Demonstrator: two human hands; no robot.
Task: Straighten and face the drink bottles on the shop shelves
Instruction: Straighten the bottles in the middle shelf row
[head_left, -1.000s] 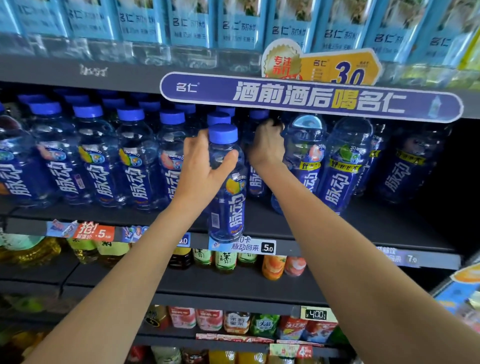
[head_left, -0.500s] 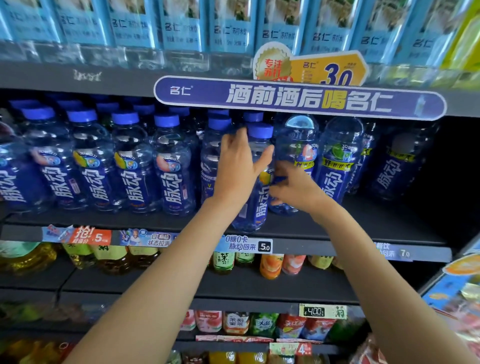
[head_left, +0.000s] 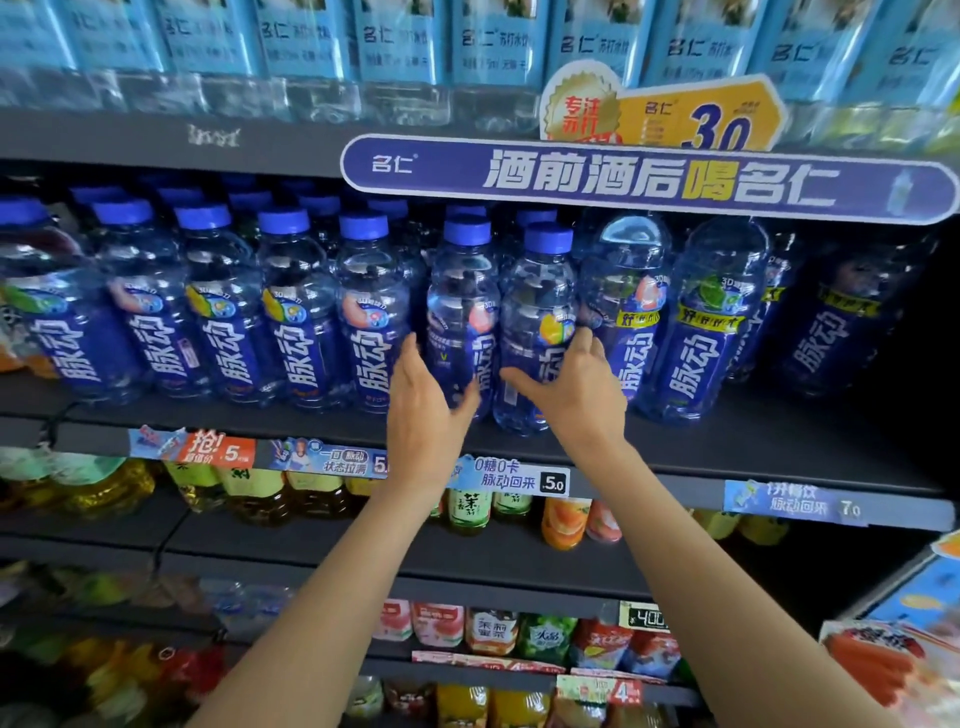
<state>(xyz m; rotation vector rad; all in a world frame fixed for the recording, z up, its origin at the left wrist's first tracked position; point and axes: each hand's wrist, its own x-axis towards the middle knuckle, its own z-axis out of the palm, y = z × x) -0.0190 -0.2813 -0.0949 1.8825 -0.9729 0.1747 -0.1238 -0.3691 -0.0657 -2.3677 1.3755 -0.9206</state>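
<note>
Two hands (head_left: 426, 410) (head_left: 576, 395) flank bottle (head_left: 537, 332), neither grip closed.

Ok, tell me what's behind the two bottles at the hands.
Behind the two bottles more blue caps show, so further bottles stand there in rows. Their bodies and labels are covered by the front ones, and the shelf's back is too dark to see.

Dark metal shop shelving (head_left: 779, 457) in tiers, purple banner sign (head_left: 644, 179) on upper edge, price labels (head_left: 511, 475) along shelf fronts

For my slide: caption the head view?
Both hands cup two blue-capped drink bottles at the shelf front.
</note>
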